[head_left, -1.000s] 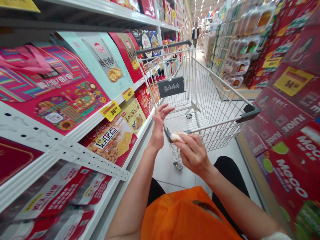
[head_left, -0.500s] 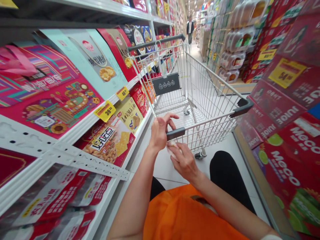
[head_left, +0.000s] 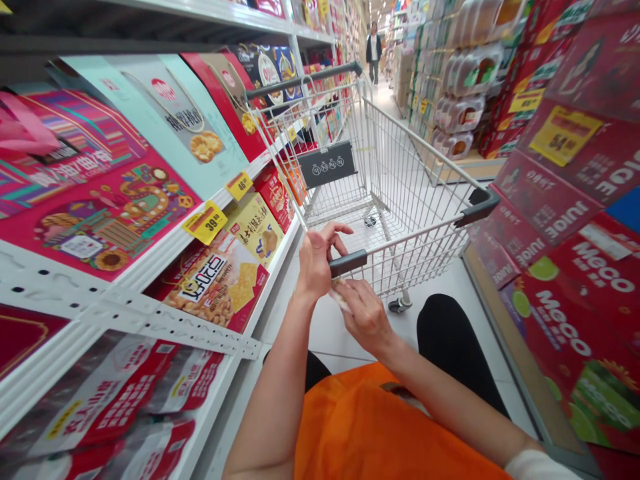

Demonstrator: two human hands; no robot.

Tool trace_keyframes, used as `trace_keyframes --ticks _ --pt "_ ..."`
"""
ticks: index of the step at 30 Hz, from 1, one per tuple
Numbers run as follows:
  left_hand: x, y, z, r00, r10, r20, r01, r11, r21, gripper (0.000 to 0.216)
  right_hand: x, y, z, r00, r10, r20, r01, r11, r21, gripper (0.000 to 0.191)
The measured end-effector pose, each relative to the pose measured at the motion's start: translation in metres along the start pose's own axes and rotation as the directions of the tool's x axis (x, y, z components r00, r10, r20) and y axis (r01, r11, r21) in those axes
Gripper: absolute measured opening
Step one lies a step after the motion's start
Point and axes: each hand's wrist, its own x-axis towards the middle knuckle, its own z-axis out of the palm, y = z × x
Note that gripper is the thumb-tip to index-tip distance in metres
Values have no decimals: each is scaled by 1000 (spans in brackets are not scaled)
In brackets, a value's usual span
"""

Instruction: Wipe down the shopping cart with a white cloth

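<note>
The metal shopping cart stands in front of me, its wire basket holding nothing that I can see. My left hand is closed round the cart's near left corner, thumb up and fingers curled over the rim. A dark grey plastic corner guard sticks out beside that hand. Just below the guard, my right hand pinches a crumpled whitish cloth with its fingers bent. The cloth lies against the underside of the guard near my left palm; part of it is hidden by the fingers.
Shelves with boxed biscuits, gift boxes and price tags run close along the left. Stacked red drink cartons rise on the right. A person is far down the aisle. A cart wheel rests near my knee.
The view has shifted slightly, so the cart and shelves sit a little further left. My right hand and the cloth have shifted slightly at the corner guard. The distant person appears a bit closer.
</note>
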Motion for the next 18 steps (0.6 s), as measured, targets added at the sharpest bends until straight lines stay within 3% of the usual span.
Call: trace_keyframes --ticks 8,10,13,15,18 --pt "-1 0 2 1000 -13 -12 12 1000 -3 98 -6 5 -4 988 -25 -153 30 999 31 46" --pt "-1 -1 3 1000 -10 -15 9 1000 -2 98 -4 7 -6 989 12 -145 -9 1000 24 45" --pt "-1 -1 3 1000 -4 -23 4 1000 7 98 0 5 -12 991 124 -47 -122 992 40 39" --pt "-1 0 3 1000 3 -31 -2 1000 21 98 4 -1 -18 983 165 80 -173 980 97 33" --pt "-1 0 3 999 14 -43 -12 999 34 98 7 -10 -24 971 117 207 -155 972 178 29"
